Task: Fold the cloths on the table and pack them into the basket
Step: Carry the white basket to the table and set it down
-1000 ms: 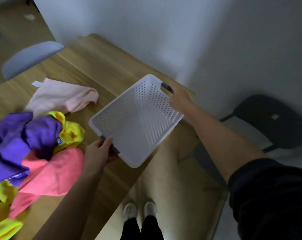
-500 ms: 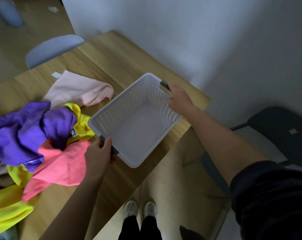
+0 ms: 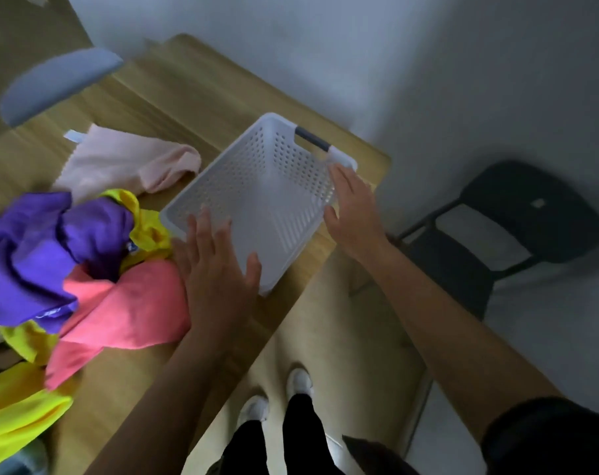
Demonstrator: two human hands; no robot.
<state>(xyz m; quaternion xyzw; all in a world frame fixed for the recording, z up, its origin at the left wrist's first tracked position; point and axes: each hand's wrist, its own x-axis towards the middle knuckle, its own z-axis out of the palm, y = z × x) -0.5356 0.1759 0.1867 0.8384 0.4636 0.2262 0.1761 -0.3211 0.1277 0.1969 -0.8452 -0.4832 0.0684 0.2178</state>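
A white perforated basket (image 3: 277, 145) with dark grey handles stands empty on the wooden table (image 3: 174, 87), near its right corner. My left hand (image 3: 219, 269) hovers with spread fingers over the basket's near-left end, hiding that handle. My right hand (image 3: 352, 204) lies flat-fingered against the basket's right rim, holding nothing. Left of the basket lies a heap of cloths: a purple one (image 3: 44, 248), a coral pink one (image 3: 126, 306), yellow ones (image 3: 13, 409) and a pale pink one (image 3: 126, 159) farther back.
A black chair (image 3: 517, 217) stands on the floor to the right of the table. A grey-blue chair back (image 3: 58, 80) shows beyond the table's far left edge. My feet in white shoes (image 3: 277, 395) are at the table's near edge. A grey wall is behind.
Both hands have let go of the basket's handles and opened. The basket now rests on the table, slightly farther right than before.
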